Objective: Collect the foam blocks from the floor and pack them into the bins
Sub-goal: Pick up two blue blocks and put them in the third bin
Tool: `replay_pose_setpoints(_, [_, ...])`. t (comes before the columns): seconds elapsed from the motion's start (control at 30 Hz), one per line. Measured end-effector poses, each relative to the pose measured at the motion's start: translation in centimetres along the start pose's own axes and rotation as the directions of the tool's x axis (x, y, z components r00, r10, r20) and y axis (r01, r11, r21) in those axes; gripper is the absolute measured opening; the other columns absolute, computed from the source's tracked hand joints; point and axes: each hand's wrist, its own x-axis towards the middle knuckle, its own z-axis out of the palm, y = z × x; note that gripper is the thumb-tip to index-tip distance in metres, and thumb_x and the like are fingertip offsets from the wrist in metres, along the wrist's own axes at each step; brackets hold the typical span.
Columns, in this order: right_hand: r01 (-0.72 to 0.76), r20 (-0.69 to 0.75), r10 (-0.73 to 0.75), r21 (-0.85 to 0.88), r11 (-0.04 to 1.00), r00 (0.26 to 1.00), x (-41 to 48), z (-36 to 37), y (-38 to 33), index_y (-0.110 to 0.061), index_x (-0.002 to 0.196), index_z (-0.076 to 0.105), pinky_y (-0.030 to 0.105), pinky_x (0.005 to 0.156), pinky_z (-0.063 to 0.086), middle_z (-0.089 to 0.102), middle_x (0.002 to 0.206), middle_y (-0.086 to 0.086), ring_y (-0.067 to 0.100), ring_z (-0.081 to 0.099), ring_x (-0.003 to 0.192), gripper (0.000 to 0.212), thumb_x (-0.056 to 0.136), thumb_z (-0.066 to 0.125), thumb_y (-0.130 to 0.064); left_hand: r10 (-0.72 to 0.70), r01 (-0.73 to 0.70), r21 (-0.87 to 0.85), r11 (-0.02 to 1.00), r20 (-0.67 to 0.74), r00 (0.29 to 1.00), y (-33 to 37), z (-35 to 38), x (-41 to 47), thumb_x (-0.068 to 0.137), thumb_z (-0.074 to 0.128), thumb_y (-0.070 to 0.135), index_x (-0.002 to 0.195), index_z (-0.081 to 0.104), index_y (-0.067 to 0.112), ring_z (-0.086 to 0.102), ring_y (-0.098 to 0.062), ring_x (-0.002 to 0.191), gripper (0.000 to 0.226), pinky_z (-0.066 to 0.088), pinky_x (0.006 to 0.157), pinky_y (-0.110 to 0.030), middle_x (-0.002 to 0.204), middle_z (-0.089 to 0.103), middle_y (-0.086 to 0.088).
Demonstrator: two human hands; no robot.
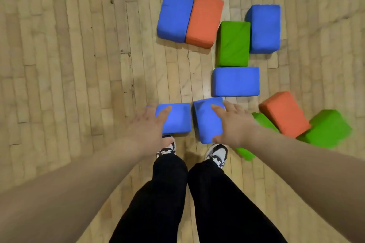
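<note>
Plain, single-colour foam blocks on a pale tan wooden floor [69, 65] patterned in narrow strips. Five are bright blue: the far-left blue block [174, 15], far-right blue block [265, 29], middle blue block [236, 82], near-left blue block [176, 119] and near-right blue block [206, 124]. The upper orange block [204, 20] and lower orange block [284, 113] are orange-red. The upper green block [233, 44], right green block [327, 128] and low green block [263, 122] are vivid green. Black trousers [169, 183]; white shoes [217, 154] with black patches.

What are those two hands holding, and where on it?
The left hand grips the left blue foam block at its left end; the right hand grips the right blue foam block along its right side.
</note>
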Motion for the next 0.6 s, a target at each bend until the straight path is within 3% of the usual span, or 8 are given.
replay_pose_setpoints(0.13, [0.071, -0.031, -0.074, -0.105, 0.992, 0.997, 15.8, 6.3, 2.2, -0.031, 0.162, 0.005, 0.050, 0.120, 0.026, 0.011, 0.168, 0.012, 0.034, 0.018, 0.152, 0.120, 0.073, 0.077, -0.067, 0.020, -0.020, 0.023, 1.000, -0.007, 1.000, -1.6, 8.3, 14.9, 0.090, 0.054, 0.073, 0.161, -0.007, 0.038, 0.012, -0.035, 0.154, 0.100, 0.019, 0.124, -0.050, 0.168, 0.001, -0.012])
replay_pose_setpoints(0.27, [0.124, -0.020, -0.129, -0.169, 0.978, 0.991, 26.9, 13.2, 4.0, -0.027, 0.162, 0.003, 0.050, 0.120, 0.022, 0.020, 0.165, 0.011, 0.033, 0.021, 0.151, 0.137, 0.061, 0.085, -0.068, 0.001, 0.000, 0.038, 0.999, -0.026, 1.000, -4.0, 17.0, 25.3, 0.081, 0.059, 0.079, 0.161, -0.001, 0.036, 0.022, -0.036, 0.150, 0.108, 0.019, 0.120, -0.053, 0.163, 0.022, -0.013])
replay_pose_setpoints(0.4, [0.085, -0.091, -0.117, -0.297, 0.951, 0.989, 29.9, 17.8, 5.1, -0.030, 0.160, 0.008, 0.053, 0.117, 0.025, 0.038, 0.153, 0.010, 0.036, 0.035, 0.140, 0.139, 0.052, 0.084, -0.074, 0.004, -0.003, 0.068, 0.998, -0.011, 1.000, -5.4, 21.4, 27.8, 0.073, 0.055, 0.088, 0.161, 0.010, 0.039, 0.042, -0.035, 0.134, 0.110, 0.034, 0.111, -0.053, 0.142, 0.045, -0.012])
replay_pose_setpoints(0.53, [0.136, -0.080, -0.171, -0.326, 0.936, 0.982, 27.7, 17.6, 5.4, -0.040, 0.159, 0.013, 0.049, 0.107, 0.035, 0.041, 0.144, 0.008, 0.037, 0.040, 0.130, 0.125, 0.060, 0.081, -0.073, 0.047, -0.048, 0.094, 0.994, 0.013, 0.999, -6.0, 19.9, 25.6, 0.073, 0.053, 0.090, 0.156, 0.008, 0.055, 0.034, -0.034, 0.139, 0.101, 0.032, 0.112, -0.050, 0.151, 0.039, -0.009])
replay_pose_setpoints(0.6, [0.171, -0.067, -0.209, -0.367, 0.915, 0.976, 26.3, 17.0, 5.0, -0.047, 0.159, 0.009, 0.047, 0.103, 0.036, 0.041, 0.145, 0.008, 0.036, 0.039, 0.128, 0.121, 0.063, 0.076, -0.078, 0.075, -0.081, 0.093, 0.992, 0.064, 0.995, -6.0, 19.0, 24.1, 0.081, 0.048, 0.085, 0.156, 0.003, 0.056, 0.036, -0.033, 0.133, 0.092, 0.033, 0.111, -0.049, 0.145, 0.045, -0.005])
